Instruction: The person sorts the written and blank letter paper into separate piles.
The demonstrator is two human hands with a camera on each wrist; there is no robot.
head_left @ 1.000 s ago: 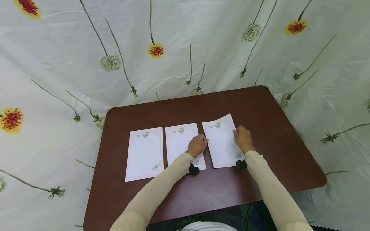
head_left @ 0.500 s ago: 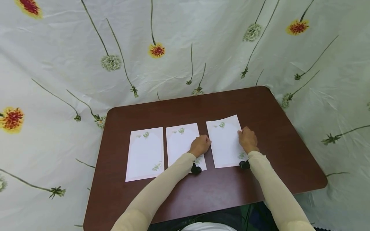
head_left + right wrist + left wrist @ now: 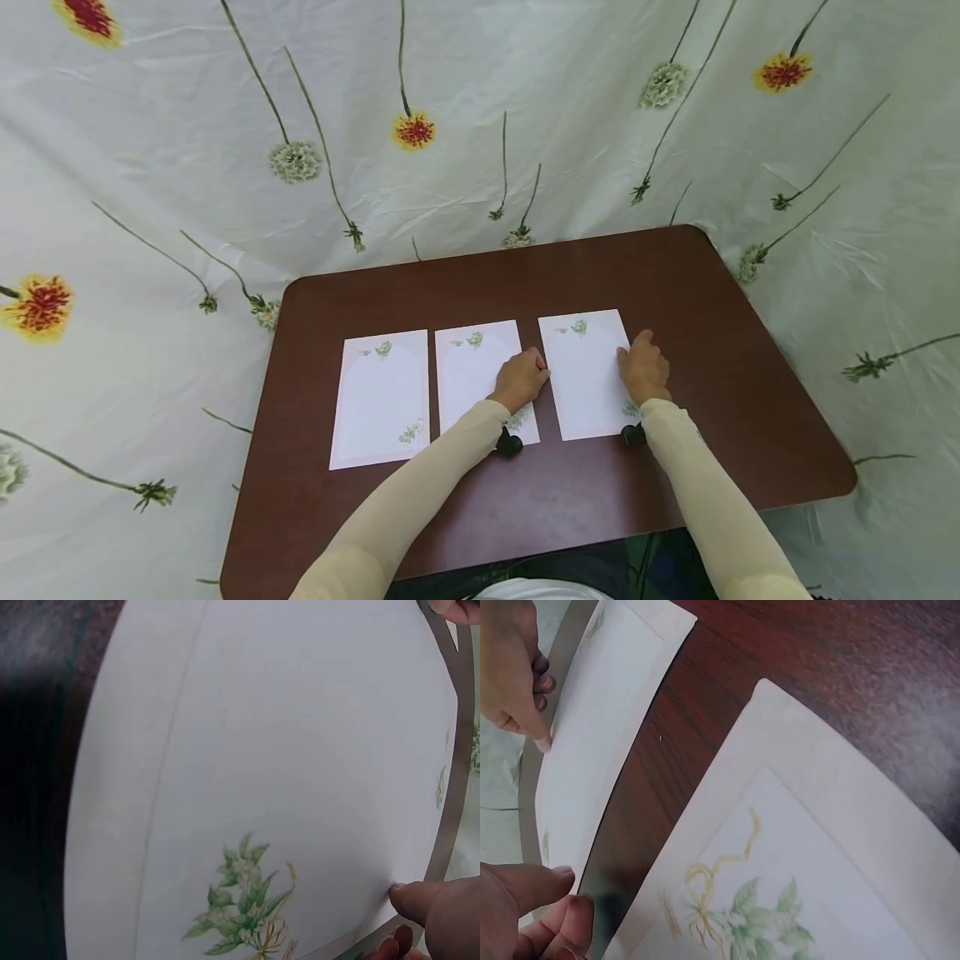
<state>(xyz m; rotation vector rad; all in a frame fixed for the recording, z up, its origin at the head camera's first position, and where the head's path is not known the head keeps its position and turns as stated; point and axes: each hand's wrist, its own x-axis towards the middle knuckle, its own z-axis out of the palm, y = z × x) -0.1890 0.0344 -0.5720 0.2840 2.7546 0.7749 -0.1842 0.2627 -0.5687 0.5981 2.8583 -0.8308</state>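
Three white sheets with green leaf prints lie in a row. In the head view my right hand pinches the right edge of the right sheet of paper. My left hand reaches across the middle sheet and holds the right sheet's left edge between thumb and finger. In the left wrist view, the left thumb and fingertips meet at that edge. The right wrist view has the right thumb on top of the paper, with other fingers beyond its edge. The left sheet lies flat, untouched.
The sheets are on a dark brown table with rounded corners. Behind it hangs a white cloth printed with flowers. Black wrist cameras sit under both wrists, close to the tabletop.
The right sheet has shifted slightly right and toward the person, and its raised, bent far edge has come down flat. Both hands moved slightly right with it; the other two sheets stayed put.
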